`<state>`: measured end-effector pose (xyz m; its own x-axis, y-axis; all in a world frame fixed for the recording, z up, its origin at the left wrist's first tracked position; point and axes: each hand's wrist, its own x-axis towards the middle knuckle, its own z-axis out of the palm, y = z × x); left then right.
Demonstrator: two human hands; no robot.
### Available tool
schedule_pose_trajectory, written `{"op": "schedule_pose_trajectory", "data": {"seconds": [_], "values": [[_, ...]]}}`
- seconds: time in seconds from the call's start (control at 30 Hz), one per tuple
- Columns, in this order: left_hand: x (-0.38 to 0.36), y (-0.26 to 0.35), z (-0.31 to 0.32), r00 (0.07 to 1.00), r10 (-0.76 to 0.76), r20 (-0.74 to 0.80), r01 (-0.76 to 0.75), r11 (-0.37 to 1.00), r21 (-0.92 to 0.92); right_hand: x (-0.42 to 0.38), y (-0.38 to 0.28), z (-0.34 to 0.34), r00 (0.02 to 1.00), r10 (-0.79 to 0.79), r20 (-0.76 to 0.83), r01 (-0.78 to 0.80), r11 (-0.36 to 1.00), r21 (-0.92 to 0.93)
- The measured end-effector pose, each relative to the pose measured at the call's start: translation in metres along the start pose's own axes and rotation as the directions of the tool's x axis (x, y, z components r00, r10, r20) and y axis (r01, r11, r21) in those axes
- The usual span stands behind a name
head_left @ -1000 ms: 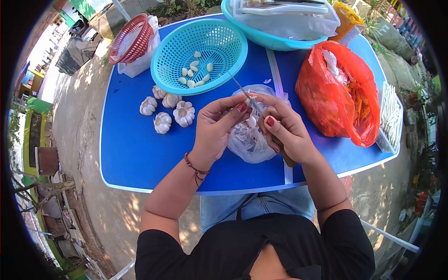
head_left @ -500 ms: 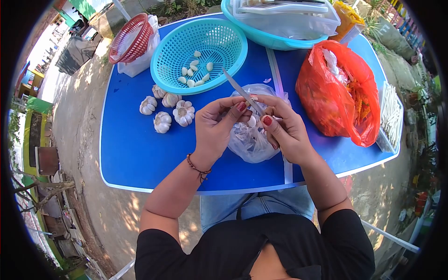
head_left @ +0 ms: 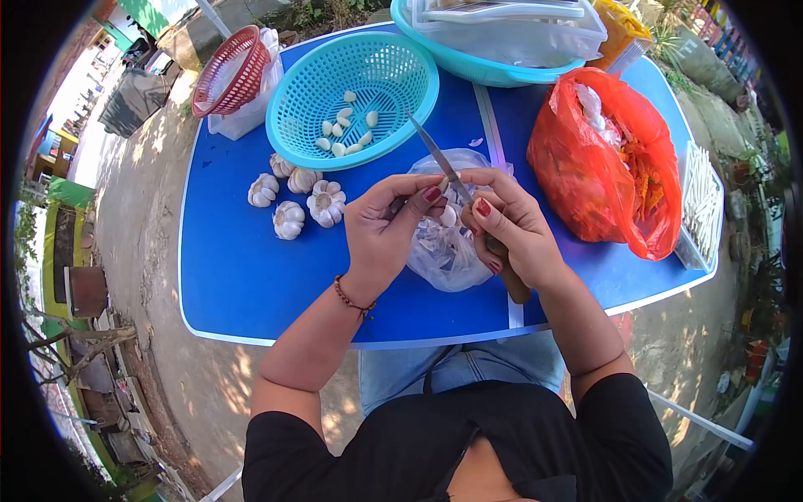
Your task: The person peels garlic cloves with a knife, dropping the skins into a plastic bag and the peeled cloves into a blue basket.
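Observation:
My right hand point(head_left: 512, 224) is closed around a knife point(head_left: 434, 151), its blade pointing up and left and its brown handle showing below the palm. Thumb and fingers of my left hand point(head_left: 393, 216) pinch a small garlic clove, mostly hidden by the fingertips and blade. Beneath both hands lies a clear plastic bag point(head_left: 456, 272) with papery peelings and a white clove point(head_left: 449, 217) in it. Several whole garlic bulbs point(head_left: 288, 219) sit left of my left hand. Beyond them, a turquoise basket point(head_left: 288, 105) holds several peeled cloves point(head_left: 365, 138).
On the blue table point(head_left: 242, 284), a red plastic bag point(head_left: 556, 180) of orange-red contents stands right, beside a box of white sticks point(head_left: 701, 201). At the back are a turquoise basin point(head_left: 493, 77) with plastic containers, a yellow packet point(head_left: 623, 33) and a red basket point(head_left: 244, 92).
My right hand has turned slightly, so the knife's brown handle now shows below it and the blade sits steeper. My left hand keeps its pinch at nearly the same spot.

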<state>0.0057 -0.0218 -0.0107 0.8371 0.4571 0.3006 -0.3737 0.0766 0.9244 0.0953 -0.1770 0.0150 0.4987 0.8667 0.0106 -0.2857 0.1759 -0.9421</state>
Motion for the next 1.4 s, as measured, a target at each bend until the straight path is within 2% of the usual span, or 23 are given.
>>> {"op": "schedule_pose_trajectory", "data": {"seconds": [0.1,0.2,0.33,0.4,0.5,0.6,0.7,0.83,1.03,1.1,1.33,1.4], "values": [[0.001,0.0,-0.001,0.996,0.085,0.019,-0.086,0.99,0.107,0.0,-0.001,0.0,1.0,0.021,-0.007,-0.02,1.0,0.01],[0.001,-0.004,-0.005,0.963,0.247,0.107,-0.268,0.907,0.325,0.001,0.003,-0.003,1.0,0.019,0.002,-0.019,0.999,0.04],[0.002,-0.004,-0.002,1.0,0.019,0.017,-0.019,1.0,0.01,0.001,0.004,-0.005,0.999,0.015,0.028,-0.019,0.991,0.134],[0.001,-0.002,0.001,0.99,-0.14,-0.031,0.133,0.978,-0.161,0.001,0.005,-0.004,0.999,-0.01,0.044,0.006,0.994,0.11],[0.003,0.0,-0.004,0.956,-0.292,0.036,0.292,0.921,-0.259,0.001,0.006,-0.003,0.997,-0.048,0.058,0.043,0.995,0.092],[0.003,0.005,-0.005,0.94,-0.325,0.101,0.34,0.882,-0.325,0.001,0.005,-0.004,0.996,-0.064,0.058,0.06,0.996,0.06],[0.004,0.004,-0.007,0.932,-0.35,0.093,0.355,0.836,-0.418,0.001,0.005,-0.003,0.996,-0.063,0.061,0.061,0.998,0.029],[0.005,0.002,-0.009,0.925,-0.359,0.121,0.375,0.824,-0.425,0.0,0.004,-0.001,0.998,-0.036,0.055,0.037,0.999,-0.01],[0.005,0.004,-0.008,0.907,-0.394,0.149,0.41,0.741,-0.531,0.0,0.003,-0.001,0.994,-0.105,0.005,0.104,0.994,0.03],[0.006,0.005,-0.009,0.904,-0.397,0.155,0.414,0.73,-0.544,0.0,0.003,-0.003,0.993,-0.121,0.002,0.121,0.993,-0.006],[0.005,0.002,-0.009,0.93,-0.339,0.143,0.36,0.758,-0.544,-0.003,0.004,0.0,0.994,-0.1,-0.046,0.097,0.994,-0.05],[0.004,0.002,-0.006,0.943,-0.312,0.118,0.325,0.785,-0.527,-0.004,-0.001,0.003,0.994,-0.105,-0.001,0.105,0.994,-0.044]]}}
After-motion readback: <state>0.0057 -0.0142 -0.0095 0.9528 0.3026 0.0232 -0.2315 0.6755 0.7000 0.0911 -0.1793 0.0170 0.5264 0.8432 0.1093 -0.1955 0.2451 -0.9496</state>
